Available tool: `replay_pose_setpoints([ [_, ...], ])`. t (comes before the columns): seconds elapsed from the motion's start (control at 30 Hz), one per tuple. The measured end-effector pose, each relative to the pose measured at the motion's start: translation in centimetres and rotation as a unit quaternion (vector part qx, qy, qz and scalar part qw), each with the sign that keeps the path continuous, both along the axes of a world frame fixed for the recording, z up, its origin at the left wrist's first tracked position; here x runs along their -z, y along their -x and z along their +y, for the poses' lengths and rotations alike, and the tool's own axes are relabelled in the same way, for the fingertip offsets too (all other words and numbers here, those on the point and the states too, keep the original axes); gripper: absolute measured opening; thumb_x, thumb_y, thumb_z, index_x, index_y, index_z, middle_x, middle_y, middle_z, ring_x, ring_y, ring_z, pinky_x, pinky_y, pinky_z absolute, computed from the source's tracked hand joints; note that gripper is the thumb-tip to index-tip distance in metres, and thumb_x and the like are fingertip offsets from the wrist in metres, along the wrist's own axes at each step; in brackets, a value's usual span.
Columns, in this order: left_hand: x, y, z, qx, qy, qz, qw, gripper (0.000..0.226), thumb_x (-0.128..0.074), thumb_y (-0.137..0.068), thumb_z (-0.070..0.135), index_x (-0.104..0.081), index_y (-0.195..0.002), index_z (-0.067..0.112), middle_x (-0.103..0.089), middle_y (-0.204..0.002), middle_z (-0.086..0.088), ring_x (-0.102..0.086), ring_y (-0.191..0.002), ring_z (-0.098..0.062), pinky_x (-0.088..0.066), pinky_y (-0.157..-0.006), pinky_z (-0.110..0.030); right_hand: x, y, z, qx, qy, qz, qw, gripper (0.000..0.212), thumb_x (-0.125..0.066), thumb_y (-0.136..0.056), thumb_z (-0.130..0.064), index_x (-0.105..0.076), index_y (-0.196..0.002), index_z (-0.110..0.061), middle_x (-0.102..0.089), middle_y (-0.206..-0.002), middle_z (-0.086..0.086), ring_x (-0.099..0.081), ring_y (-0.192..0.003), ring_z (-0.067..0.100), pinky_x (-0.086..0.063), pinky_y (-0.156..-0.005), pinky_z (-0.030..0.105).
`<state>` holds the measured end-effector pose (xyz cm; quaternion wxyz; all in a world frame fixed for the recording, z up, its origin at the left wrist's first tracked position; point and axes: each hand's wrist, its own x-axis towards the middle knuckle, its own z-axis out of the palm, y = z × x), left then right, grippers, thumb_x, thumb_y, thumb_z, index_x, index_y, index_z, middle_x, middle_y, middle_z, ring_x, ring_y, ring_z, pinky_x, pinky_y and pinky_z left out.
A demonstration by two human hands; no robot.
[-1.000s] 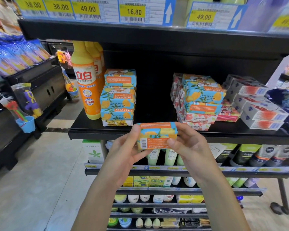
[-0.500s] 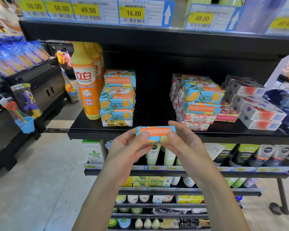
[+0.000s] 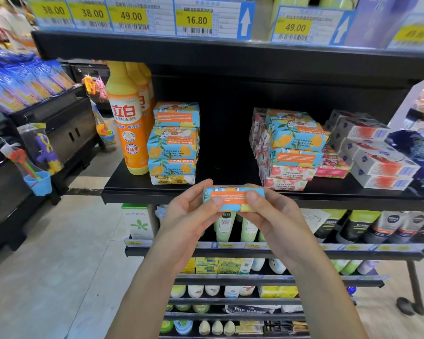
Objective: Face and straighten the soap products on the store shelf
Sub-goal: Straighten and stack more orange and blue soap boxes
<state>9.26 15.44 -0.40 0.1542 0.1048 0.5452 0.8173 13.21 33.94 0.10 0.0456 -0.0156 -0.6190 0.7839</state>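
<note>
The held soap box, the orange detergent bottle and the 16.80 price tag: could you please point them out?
soap box (image 3: 233,198), head view, orange text panel.
orange detergent bottle (image 3: 125,128), head view, front label.
16.80 price tag (image 3: 193,20), head view, yellow price field.

Held soap box (image 3: 233,199): sky-blue wrapper, orange text panel, yellow fruit print. Left soap stack (image 3: 173,148): the same blue ground with yellow fruit, green leaves and orange bands; its lowest box is white with what seem to be yellow flowers. Right soap stack (image 3: 298,143): blue, yellow-fruited, leaf-patterned, one orange panel. Peach-print boxes (image 3: 288,174): pale pink with red-pink fruit. Grey boxes (image 3: 377,162): grey faces, a red-orange patch, a small blue emblem. Detergent bottle (image 3: 127,133): orange body, yellow neck, red characters on white. Shelf (image 3: 230,155): black. Price labels (image 3: 194,19): yellow price fields on white cards, white arrows on blue. Tubes (image 3: 227,226): pale green.
</note>
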Motion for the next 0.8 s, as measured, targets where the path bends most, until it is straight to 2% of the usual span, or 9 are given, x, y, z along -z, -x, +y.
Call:
replay_pose_setpoints([
  [0.07,-0.2,0.1,0.1,0.000,0.000,-0.002,1.000,0.064,-0.077,-0.085,0.021,-0.052,-0.143,0.013,-0.072,-0.127,-0.007,-0.067,-0.122,-0.021,-0.047,-0.111,-0.042,0.3,0.0,0.3,0.003,0.020,0.004,1.000,0.062,-0.076,-0.079,-0.029,-0.060,-0.134,-0.003,-0.071,-0.125,0.013,-0.067,-0.120,0.026,-0.056,-0.097,0.030],
  [0.17,-0.4,0.3,0.1,-0.006,0.003,-0.011,1.000,0.057,-0.070,-0.088,0.025,-0.055,-0.141,0.011,-0.072,-0.127,-0.008,-0.066,-0.122,-0.021,-0.045,-0.113,-0.044,0.7,0.1,0.8,0.003,0.018,0.025,1.000,0.084,-0.095,-0.062,-0.038,-0.062,-0.134,-0.010,-0.071,-0.126,0.011,-0.068,-0.118,0.024,-0.056,-0.091,0.025],
  [0.23,-0.5,0.3,0.0,0.003,0.010,-0.009,1.000,0.048,-0.063,-0.094,0.031,-0.061,-0.135,0.007,-0.072,-0.126,-0.012,-0.066,-0.122,-0.024,-0.047,-0.111,-0.045,1.0,0.1,1.1,-0.006,0.013,0.043,0.999,0.096,-0.100,-0.054,-0.042,-0.061,-0.137,-0.011,-0.070,-0.127,0.011,-0.068,-0.118,0.022,-0.056,-0.091,0.025],
  [0.3,-0.5,0.3,0.0,0.007,0.011,-0.024,1.000,0.048,-0.061,-0.094,0.037,-0.065,-0.129,0.004,-0.073,-0.122,-0.014,-0.068,-0.119,-0.026,-0.050,-0.107,-0.046,1.1,0.1,1.5,-0.015,0.004,0.060,0.998,0.094,-0.099,-0.059,-0.035,-0.058,-0.140,-0.011,-0.068,-0.131,0.011,-0.067,-0.119,0.022,-0.056,-0.092,0.027],
  [0.43,-0.4,0.5,0.2,0.024,0.025,-0.034,0.999,0.048,-0.061,-0.092,0.038,-0.067,-0.124,0.002,-0.074,-0.118,-0.016,-0.071,-0.114,-0.028,-0.057,-0.099,-0.042,1.4,0.2,1.8,-0.018,-0.030,0.085,0.996,0.074,-0.084,-0.074,-0.005,-0.055,-0.141,-0.015,-0.065,-0.137,0.005,-0.062,-0.126,0.024,-0.055,-0.098,0.035],
  [0.57,-0.1,0.7,0.3,0.022,0.031,-0.025,0.999,0.038,-0.062,-0.095,0.025,-0.067,-0.123,0.000,-0.075,-0.116,-0.015,-0.072,-0.111,-0.028,-0.060,-0.091,-0.035,1.4,0.3,2.0,-0.027,-0.063,0.102,0.992,0.073,-0.080,-0.075,-0.001,-0.055,-0.141,-0.016,-0.064,-0.138,0.004,-0.062,-0.126,0.023,-0.055,-0.096,0.034],
  [0.7,0.0,0.7,0.2,0.011,0.027,-0.009,1.000,0.035,-0.062,-0.096,0.019,-0.066,-0.126,0.002,-0.075,-0.118,-0.014,-0.072,-0.112,-0.027,-0.060,-0.094,-0.036,0.8,-0.1,1.8,-0.003,-0.182,0.104,0.978,0.084,-0.086,-0.076,-0.013,-0.046,-0.149,-0.028,-0.060,-0.142,-0.009,-0.058,-0.131,0.014,-0.051,-0.106,0.035],
  [0.8,0.1,0.7,0.3,-0.005,0.028,0.003,1.000,0.037,-0.066,-0.091,0.017,-0.066,-0.126,0.004,-0.076,-0.116,-0.012,-0.073,-0.110,-0.025,-0.060,-0.093,-0.036,0.3,-0.3,1.5,0.047,-0.318,0.102,0.941,0.091,-0.088,-0.076,-0.028,-0.039,-0.151,-0.043,-0.050,-0.143,-0.027,-0.051,-0.132,0.001,-0.048,-0.107,0.030],
])
